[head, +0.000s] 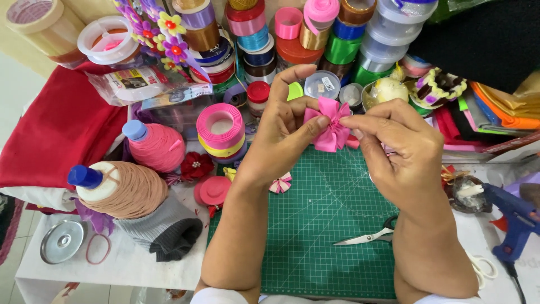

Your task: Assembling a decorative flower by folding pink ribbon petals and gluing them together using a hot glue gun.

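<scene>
Pink ribbon bow (pixel 331 128) pinched between left hand (pixel 279 135) and right hand (pixel 400 147), above the green mat (pixel 315 236).
Likely light, soft and easily crushed; best gripped at its gathered centre, scissors (pixel 368 236) lying below the right hand.

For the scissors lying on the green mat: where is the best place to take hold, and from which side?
Take the scissors by the dark handle loops, coming from the right. The handles lie beside the right hand's forearm, which partly hides them, while the closed blades point left across the cutting mat, tips away from the approach.

Pink ribbon bow (pixel 332 126) — folded loops, held aloft
</scene>
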